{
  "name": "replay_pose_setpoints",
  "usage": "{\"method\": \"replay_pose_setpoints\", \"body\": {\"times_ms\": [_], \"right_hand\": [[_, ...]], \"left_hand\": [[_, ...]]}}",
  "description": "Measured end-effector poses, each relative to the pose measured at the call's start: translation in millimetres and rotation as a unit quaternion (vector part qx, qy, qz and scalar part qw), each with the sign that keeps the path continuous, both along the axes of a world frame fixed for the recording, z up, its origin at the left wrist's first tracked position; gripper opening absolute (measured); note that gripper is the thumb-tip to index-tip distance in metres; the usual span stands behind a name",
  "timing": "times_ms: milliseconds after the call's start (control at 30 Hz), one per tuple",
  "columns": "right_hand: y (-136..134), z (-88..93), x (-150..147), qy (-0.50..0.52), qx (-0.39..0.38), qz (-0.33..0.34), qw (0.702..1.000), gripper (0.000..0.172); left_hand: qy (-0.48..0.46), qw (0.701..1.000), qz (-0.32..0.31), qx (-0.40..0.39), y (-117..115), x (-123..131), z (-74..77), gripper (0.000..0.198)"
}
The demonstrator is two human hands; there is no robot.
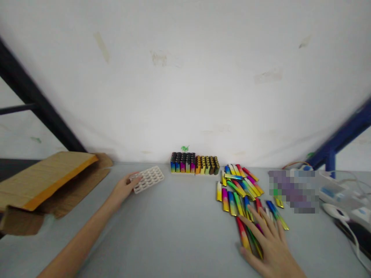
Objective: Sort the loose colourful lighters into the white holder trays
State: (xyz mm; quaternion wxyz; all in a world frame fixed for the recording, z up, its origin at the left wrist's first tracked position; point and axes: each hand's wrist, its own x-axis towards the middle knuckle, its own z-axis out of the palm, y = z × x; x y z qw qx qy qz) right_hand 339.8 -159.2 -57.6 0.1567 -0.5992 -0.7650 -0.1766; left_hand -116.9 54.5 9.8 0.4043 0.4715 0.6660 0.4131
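Observation:
At the left of the head view, my left hand (126, 187) grips the near left edge of a white tray (149, 179) full of holes, with the fingers over its rim. The tray is tilted, and its holes hold nothing. My right hand (268, 242) is over the near part of a loose pile of shiny, rainbow-coloured lighters (232, 203). Its fingers are spread and stretched out. A red and yellow lighter (243, 234) lies beside the thumb and index finger. The fingers partly hide several lighters; whether they touch any I cannot tell.
Against the wall stand one rack of lighters with black tops (182, 162) and another with golden ones (207, 165), both upright. An opened cardboard box (55, 181) lies at the left. On the right are a clear plastic bin (336, 191) and a white corded device (335, 211).

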Motion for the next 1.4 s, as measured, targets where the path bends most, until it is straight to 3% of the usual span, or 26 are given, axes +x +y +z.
{"method": "replay_pose_setpoints", "body": {"times_ms": [100,200,400,500,600,667,733,833,900,1067,1233,1400], "right_hand": [[3.8,-6.5,-2.8,0.027,-0.061,-0.027,0.997,0.066],[4.5,-5.1,-5.8,0.053,-0.073,-0.035,0.995,0.067],[2.6,3.4,-22.5,0.086,-0.085,-0.06,0.991,0.064],[10.3,15.2,-24.2,0.102,-0.086,-0.053,0.99,0.057],[35.0,29.6,-13.7,0.131,-0.043,-0.047,0.989,0.048],[62.5,37.5,-4.1,0.145,-0.005,-0.023,0.989,0.047],[94.5,43.0,3.5,0.126,-0.005,0.009,0.992,0.05],[136.3,47.3,8.2,0.064,-0.059,0.047,0.995,0.051],[153.4,48.6,8.0,0.033,-0.09,0.04,0.995,0.045],[164.8,45.6,9.5,0.031,-0.104,-0.008,0.994,0.032],[168.9,41.5,12.9,0.102,-0.109,-0.081,0.986,0.038],[176.4,47.7,12.2,0.153,-0.131,-0.15,0.968,0.029]], "left_hand": [[0.119,0.99,-0.054,0.047,34.4,7.3,-2.3,0.038],[0.261,0.959,-0.085,0.074,58.4,21.3,-6.0,0.044],[0.443,0.884,-0.093,0.115,70.0,35.5,-24.2,0.046],[0.47,0.864,-0.036,0.178,63.7,43.8,-26.1,0.044],[0.423,0.855,0.053,0.295,45.3,68.1,-16.1,0.043],[0.378,0.835,-0.019,0.398,25.5,96.2,-6.6,0.036],[0.338,0.809,-0.183,0.445,2.2,131.8,0.0,0.026],[0.337,0.733,-0.404,0.432,-29.1,188.2,-2.4,0.029],[0.357,0.697,-0.455,0.424,-41.1,220.6,-11.4,0.033],[0.388,0.711,-0.451,0.374,-41.2,270.7,-31.9,0.038],[0.441,0.728,-0.42,0.313,-37.2,294.8,-28.3,0.049],[0.474,0.731,-0.392,0.296,-35.4,313.4,-27.6,0.053]]}}
